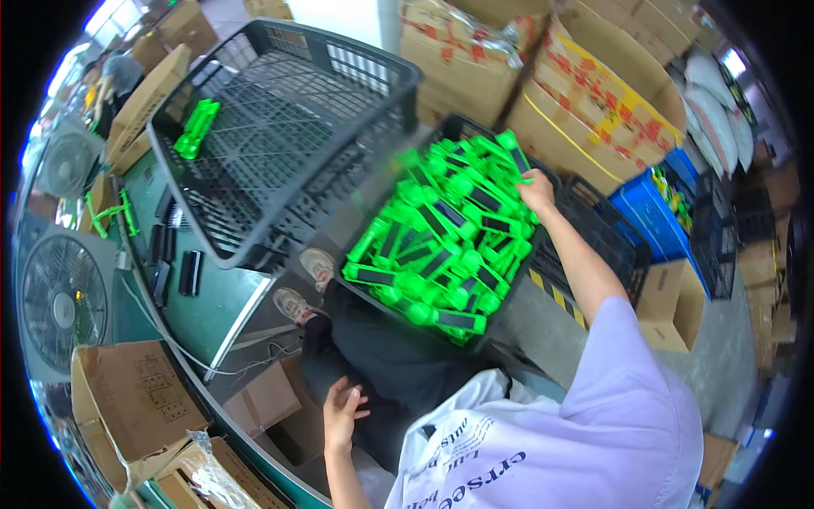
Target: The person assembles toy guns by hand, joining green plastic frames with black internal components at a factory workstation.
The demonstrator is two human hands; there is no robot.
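My right hand (537, 193) reaches over the far right corner of a dark crate (354, 244) heaped with bright green plastic pieces (454, 225). Many of these are long, with a rounded end and a black strip. Between its fingers is the end of one green piece with a black panel (512, 149), which tilts up at the crate's edge. Low in front of me, beside my dark trousers, my left hand (342, 412) holds nothing, its fingers apart and slightly bent. Two or so similar green pieces (197, 129) lie in the large dark crate (318, 157) at the upper left.
The large crate rests on a green table (216, 310) with black parts (192, 273) on it. A fan (64, 310) stands at the left. Large cartons (585, 93) rise behind the heap. A blue bin (649, 212) and a small open box (670, 310) stand to the right.
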